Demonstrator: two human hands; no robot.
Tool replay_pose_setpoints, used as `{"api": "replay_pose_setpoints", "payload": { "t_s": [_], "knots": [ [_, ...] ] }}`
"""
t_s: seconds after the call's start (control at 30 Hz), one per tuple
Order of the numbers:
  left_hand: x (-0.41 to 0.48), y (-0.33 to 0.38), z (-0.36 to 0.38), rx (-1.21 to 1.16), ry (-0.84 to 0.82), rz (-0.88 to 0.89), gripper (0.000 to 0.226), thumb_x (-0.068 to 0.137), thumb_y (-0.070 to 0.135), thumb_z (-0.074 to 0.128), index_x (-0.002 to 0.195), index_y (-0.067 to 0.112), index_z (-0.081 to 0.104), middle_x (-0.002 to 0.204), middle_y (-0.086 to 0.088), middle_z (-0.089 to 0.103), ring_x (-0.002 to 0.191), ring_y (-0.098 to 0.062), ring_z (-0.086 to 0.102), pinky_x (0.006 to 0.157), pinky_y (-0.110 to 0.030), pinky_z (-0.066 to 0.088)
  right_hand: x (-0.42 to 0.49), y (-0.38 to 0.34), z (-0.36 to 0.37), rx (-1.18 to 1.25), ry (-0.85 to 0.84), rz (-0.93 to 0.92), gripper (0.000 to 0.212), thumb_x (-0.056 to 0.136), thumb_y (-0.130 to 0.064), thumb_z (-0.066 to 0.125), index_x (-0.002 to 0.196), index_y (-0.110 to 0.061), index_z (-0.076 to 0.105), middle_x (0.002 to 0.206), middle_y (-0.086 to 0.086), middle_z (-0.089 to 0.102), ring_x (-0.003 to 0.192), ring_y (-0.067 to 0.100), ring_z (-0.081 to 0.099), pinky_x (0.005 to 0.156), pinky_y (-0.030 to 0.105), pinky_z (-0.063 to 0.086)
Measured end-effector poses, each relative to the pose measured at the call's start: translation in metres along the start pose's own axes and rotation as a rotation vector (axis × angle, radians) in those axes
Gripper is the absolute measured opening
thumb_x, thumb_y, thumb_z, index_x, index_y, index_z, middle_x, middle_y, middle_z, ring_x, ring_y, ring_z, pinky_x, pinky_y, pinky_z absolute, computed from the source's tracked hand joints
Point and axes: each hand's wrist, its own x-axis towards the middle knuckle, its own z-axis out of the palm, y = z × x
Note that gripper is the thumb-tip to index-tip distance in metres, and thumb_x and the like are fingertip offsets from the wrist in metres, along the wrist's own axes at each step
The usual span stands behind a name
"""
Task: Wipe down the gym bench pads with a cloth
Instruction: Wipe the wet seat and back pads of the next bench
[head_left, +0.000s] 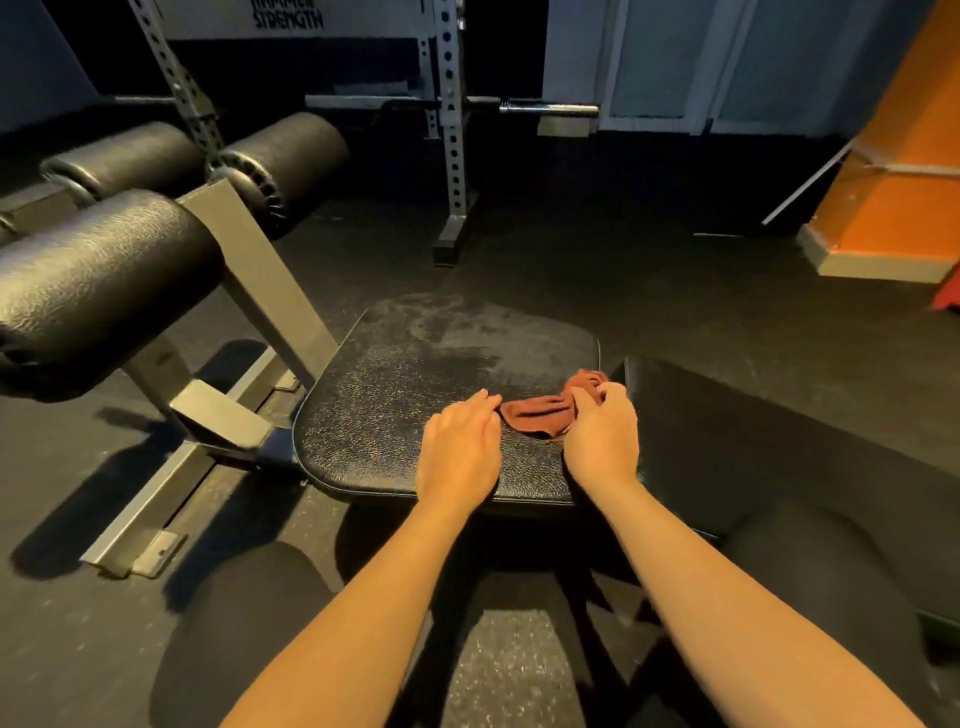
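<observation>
Black leggings cover my knees at the bottom of the view, with speckled rubber floor between them. My bare forearms reach forward over the near edge of the pad.

My left grip lies palm down on the pad, fingers relaxed and nearly straight, holding nothing; its fingertips come up just beside the near end of the cloth. My right grip has its fingers curled round the cloth's far, bunched end, pinching it against the pad's right edge.

The cloth is small, rust-brown and crumpled, twisted into a loose strip that lies on the pad between my two grips.

The pad is black, pebbled vinyl with rounded corners. Its near half shines; across its far half runs a dull grey, streaky patch. Just to its right, with a narrow gap between them, the back pad stretches away, dark and matte.

To the left a grey steel frame rises from under the pad toward three black rollers: one large and close, two beyond it. Farther off stands a perforated rack post, with a barbell end behind it and an orange pillar at far right.
</observation>
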Motion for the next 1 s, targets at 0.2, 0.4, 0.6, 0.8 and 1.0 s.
{"api": "replay_pose_setpoints", "payload": {
  "t_s": [0.2, 0.4, 0.6, 0.8, 1.0],
  "knots": [
    [0.001, -0.003, 0.005, 0.076, -0.058, -0.064, 0.047, 0.109, 0.038, 0.030, 0.150, 0.025, 0.047, 0.157, 0.002, 0.043, 0.144, -0.019, 0.037, 0.119, -0.044, 0.028, -0.006, 0.000, 0.009, -0.380, -0.113, -0.011, 0.048, 0.096, -0.041, 0.035, 0.129, -0.016, 0.060, 0.137, 0.013, 0.051, 0.123, 0.034, 0.048, 0.103, 0.043, 0.041],
    [0.010, 0.001, 0.004, 0.076, -0.051, -0.142, 0.046, 0.108, 0.037, 0.031, 0.149, 0.026, 0.047, 0.158, 0.002, 0.042, 0.141, -0.022, 0.037, 0.116, -0.044, 0.027, 0.004, -0.022, 0.039, -0.366, -0.395, -0.412, 0.044, 0.101, -0.037, 0.048, 0.141, -0.021, 0.057, 0.149, 0.004, 0.048, 0.137, 0.026, 0.039, 0.117, 0.042, 0.029],
    [0.042, -0.013, 0.000, 0.167, -0.070, -0.151, 0.045, 0.108, 0.039, 0.032, 0.147, 0.027, 0.049, 0.159, 0.004, 0.040, 0.141, -0.024, 0.034, 0.116, -0.050, 0.024, 0.045, -0.007, 0.033, -0.497, -0.336, -0.320, 0.044, 0.103, -0.032, 0.043, 0.146, -0.030, 0.048, 0.155, -0.003, 0.039, 0.146, 0.021, 0.026, 0.116, 0.052, 0.024],
    [0.063, -0.021, 0.002, 0.263, -0.070, -0.142, 0.046, 0.108, 0.041, 0.028, 0.146, 0.029, 0.050, 0.154, 0.008, 0.045, 0.134, -0.023, 0.039, 0.107, -0.043, 0.028, 0.079, -0.005, 0.046, -0.419, -0.262, -0.185, 0.045, 0.096, -0.030, 0.037, 0.130, -0.014, 0.062, 0.141, 0.009, 0.051, 0.133, 0.034, 0.042, 0.110, 0.046, 0.036],
    [0.113, -0.021, 0.009, 0.256, -0.087, -0.076, 0.040, 0.107, 0.036, 0.034, 0.140, 0.028, 0.054, 0.150, 0.003, 0.050, 0.132, -0.027, 0.042, 0.107, -0.047, 0.032, 0.088, -0.024, 0.077, -0.358, -0.349, -0.511, 0.038, 0.097, -0.032, 0.048, 0.129, -0.022, 0.064, 0.141, 0.002, 0.056, 0.134, 0.026, 0.046, 0.106, 0.046, 0.041]
  ]
}}
